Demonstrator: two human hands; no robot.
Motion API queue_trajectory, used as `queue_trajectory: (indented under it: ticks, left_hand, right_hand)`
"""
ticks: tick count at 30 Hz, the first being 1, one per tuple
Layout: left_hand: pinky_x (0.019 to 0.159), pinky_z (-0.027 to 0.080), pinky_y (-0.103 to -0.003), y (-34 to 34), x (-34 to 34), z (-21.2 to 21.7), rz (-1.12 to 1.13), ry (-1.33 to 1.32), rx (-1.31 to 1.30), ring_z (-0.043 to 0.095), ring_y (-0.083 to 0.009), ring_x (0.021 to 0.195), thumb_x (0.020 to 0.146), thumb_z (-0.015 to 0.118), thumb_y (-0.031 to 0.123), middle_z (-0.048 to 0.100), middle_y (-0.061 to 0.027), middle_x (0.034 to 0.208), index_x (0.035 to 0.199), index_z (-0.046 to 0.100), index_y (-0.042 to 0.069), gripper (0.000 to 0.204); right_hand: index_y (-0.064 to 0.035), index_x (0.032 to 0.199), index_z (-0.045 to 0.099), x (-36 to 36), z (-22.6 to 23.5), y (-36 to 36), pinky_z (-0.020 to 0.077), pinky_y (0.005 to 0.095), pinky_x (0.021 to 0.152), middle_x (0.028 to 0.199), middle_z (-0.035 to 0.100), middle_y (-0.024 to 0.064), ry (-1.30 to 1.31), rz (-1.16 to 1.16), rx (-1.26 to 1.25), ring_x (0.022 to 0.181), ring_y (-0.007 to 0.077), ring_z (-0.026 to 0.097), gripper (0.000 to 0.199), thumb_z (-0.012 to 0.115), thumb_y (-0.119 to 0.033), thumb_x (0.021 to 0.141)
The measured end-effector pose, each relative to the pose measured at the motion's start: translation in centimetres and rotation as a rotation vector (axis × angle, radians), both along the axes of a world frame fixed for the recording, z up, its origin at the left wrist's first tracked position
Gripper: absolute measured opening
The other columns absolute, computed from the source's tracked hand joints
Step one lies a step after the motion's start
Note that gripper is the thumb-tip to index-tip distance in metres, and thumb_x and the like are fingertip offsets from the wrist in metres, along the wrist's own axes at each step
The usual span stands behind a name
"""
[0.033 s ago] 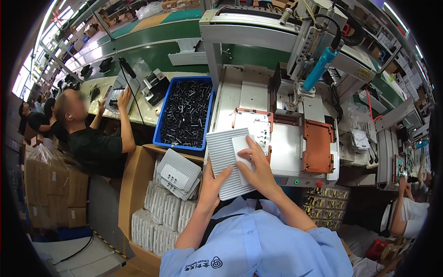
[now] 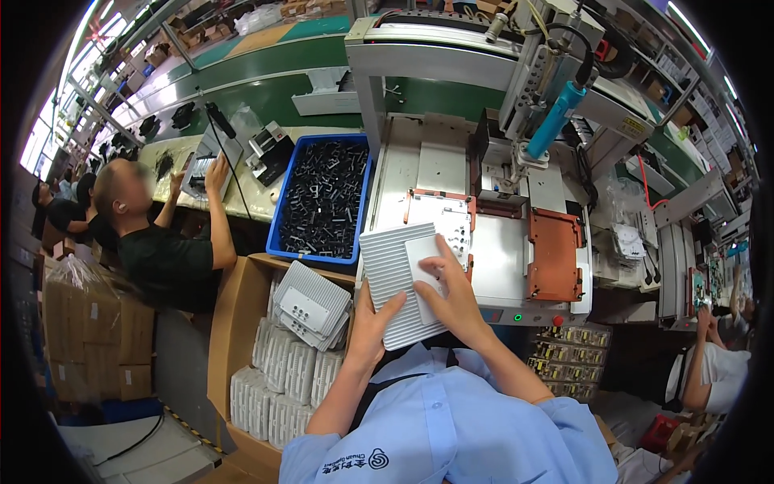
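A silver-grey finned metal heat-sink plate (image 2: 393, 278) is held tilted in front of my chest. My left hand (image 2: 371, 324) grips its lower left edge, thumb across the fins and the other fingers mostly hidden behind it. At the right side, my right hand (image 2: 453, 297) lies with its thumb and bent fingers over the smooth raised panel (image 2: 418, 252) of the plate. Just beyond it, another metal plate with small holes (image 2: 439, 216) sits in an orange-red fixture on the machine bed. Further right is a second orange-red fixture (image 2: 555, 254).
A blue bin (image 2: 272, 234) of small black clips stands at the left. Below it, a cardboard box (image 2: 219, 347) holds stacked finned plates (image 2: 310, 298). A gantry with a blue screwdriver (image 2: 555, 121) rises over the bed. A co-worker (image 2: 165, 254) sits at the left bench.
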State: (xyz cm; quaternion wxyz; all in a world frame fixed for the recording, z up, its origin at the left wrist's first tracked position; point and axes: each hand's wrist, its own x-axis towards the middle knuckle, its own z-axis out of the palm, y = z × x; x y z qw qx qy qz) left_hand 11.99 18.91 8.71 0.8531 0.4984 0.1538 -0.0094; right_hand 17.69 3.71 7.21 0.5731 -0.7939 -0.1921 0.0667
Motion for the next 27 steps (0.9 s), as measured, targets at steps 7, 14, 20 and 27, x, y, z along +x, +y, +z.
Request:
queue_trajectory:
  ticks: [7,14,20,27]
  left_hand:
    - [0.091,0.045,-0.032,0.1,0.5,-1.8,-0.149,-0.088,0.237,0.057,-0.0191,0.104,0.076,0.074,0.009,0.058,-0.0118,0.115,0.127,0.044,-0.002,0.06]
    - [0.085,0.045,-0.03,-3.0,2.2,-0.3,-0.348,-0.245,0.497,0.056,-0.0159,0.098,0.076,0.071,0.005,0.062,-0.0087,0.107,0.114,0.058,-0.003,0.041]
    - [0.103,0.034,-0.044,-6.3,4.7,1.7,-0.807,-0.937,0.793,0.055,-0.0304,0.115,0.069,0.061,0.0,0.064,-0.0134,0.113,0.109,0.065,0.005,0.041]
    - [0.107,0.026,-0.049,-11.9,6.9,-0.1,-1.024,-1.288,1.168,0.051,-0.0264,0.12,0.07,0.06,-0.002,0.062,0.0016,0.119,0.113,0.066,0.021,0.05]
  right_hand:
    - [0.0021,0.126,0.044,0.0,-0.4,-3.4,0.0476,0.0341,0.085,0.109,0.057,0.0131,0.146,-0.202,0.074,0.098,0.0226,0.059,0.064,0.075,-0.025,0.077]
    - [-0.0053,0.115,0.058,-2.5,2.5,-9.3,0.0488,0.0321,0.066,0.075,0.064,0.0087,0.295,-0.316,0.057,0.073,0.0157,0.06,0.043,0.071,-0.03,0.082]
    - [-0.0031,0.136,0.044,-5.2,2.0,-16.3,0.0389,0.027,0.1,0.133,0.049,0.0072,0.638,-0.109,0.899,0.123,0.0137,0.046,0.045,0.04,-0.032,0.101]
    - [0.0018,0.13,0.048,-6.6,-0.6,-20.7,0.0469,0.0208,0.082,0.115,0.059,0.0064,0.526,-0.403,0.792,0.097,0.0079,0.057,0.05,0.063,-0.023,0.089]
